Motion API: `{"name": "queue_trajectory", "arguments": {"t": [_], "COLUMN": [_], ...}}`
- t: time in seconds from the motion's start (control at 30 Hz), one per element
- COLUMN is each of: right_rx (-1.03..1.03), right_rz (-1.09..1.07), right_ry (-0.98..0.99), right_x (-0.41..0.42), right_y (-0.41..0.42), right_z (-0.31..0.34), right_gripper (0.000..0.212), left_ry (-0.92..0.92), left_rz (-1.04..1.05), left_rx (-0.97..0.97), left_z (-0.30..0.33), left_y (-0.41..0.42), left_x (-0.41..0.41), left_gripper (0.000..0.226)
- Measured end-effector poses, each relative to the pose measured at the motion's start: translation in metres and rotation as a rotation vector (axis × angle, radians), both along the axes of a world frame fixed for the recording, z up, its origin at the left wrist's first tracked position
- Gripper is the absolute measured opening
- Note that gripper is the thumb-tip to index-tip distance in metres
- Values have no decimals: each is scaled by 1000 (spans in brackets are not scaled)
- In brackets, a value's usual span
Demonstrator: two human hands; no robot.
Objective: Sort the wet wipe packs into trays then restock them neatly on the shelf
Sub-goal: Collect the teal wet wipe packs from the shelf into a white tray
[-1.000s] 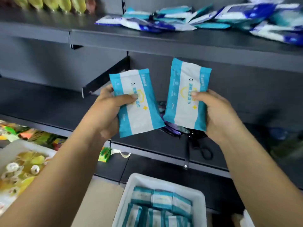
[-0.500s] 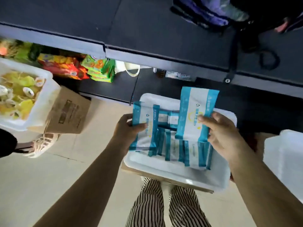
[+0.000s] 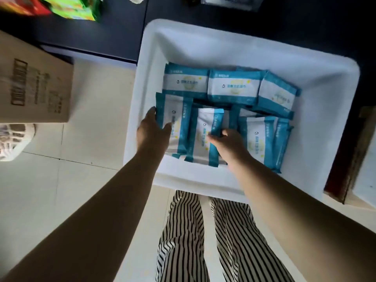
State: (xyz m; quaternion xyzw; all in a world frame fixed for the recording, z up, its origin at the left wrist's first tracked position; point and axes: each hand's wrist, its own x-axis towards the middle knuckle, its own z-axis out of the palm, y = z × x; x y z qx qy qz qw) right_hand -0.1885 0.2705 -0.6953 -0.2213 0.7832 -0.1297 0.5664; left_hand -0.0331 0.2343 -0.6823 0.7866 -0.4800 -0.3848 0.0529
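While each hand pinches one glossy teal-and-white plastic wipe pack, left hand (image 3: 151,132) on the left pack (image 3: 173,127), right hand (image 3: 227,144) on the middle pack (image 3: 203,137), both packs sit low in the white rectangular plastic tray (image 3: 203,43) at frame centre. Other flat packs lie around them.

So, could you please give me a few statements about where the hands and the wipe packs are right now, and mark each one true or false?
1. Each hand grips its own pack: the left hand the left pack, the right hand the middle pack. True.
2. Both packs are down inside the white tray. True.
3. The tray holds no other packs. False: more teal and white packs lie along its far side and right.
4. The tray sits on the cardboard box. False: the box lies apart, to its left.
5. The packs are red. False: teal and white.
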Motion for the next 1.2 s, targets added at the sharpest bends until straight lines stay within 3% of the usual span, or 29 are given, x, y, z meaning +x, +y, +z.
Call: {"name": "queue_trajectory", "arguments": {"t": [0.1,0.17,0.27,0.4,0.47,0.6,0.7,0.87,1.03,1.2], "right_rx": [-19,-24,-82,-272,-384,-592,-723,-944,-1126,-1104], "right_rz": [76,160,207,324,411,515,590,537,394,356], "right_ry": [77,131,210,281,348,506,660,906,1034,1165], "right_x": [3,-2,-16,-30,-34,-39,-41,-49,-70,-97], "right_y": [3,2,-6,-33,-48,-69,-70,-63,-49,-45], "right_z": [4,19,66,160,214,333,421,543,640,691], "right_gripper": [31,18,39,31,30,33,41,43,43,38], "left_ry": [-22,-1,72,100,67,45,14,-46,-39,34], "left_rz": [-10,-11,-85,-289,-438,-643,-754,-958,-976,-898], "left_rx": [5,5,-70,-249,-436,-553,-793,-1079,-1143,-1282], "left_z": [3,15,58,140,188,287,375,498,582,631], "left_y": [8,12,6,-17,-34,-67,-79,-89,-91,-107], "left_x": [5,7,3,-4,-8,-11,-17,-19,-33,-51], "left_gripper": [56,56,50,48,39,37,35,41,60,33]}}
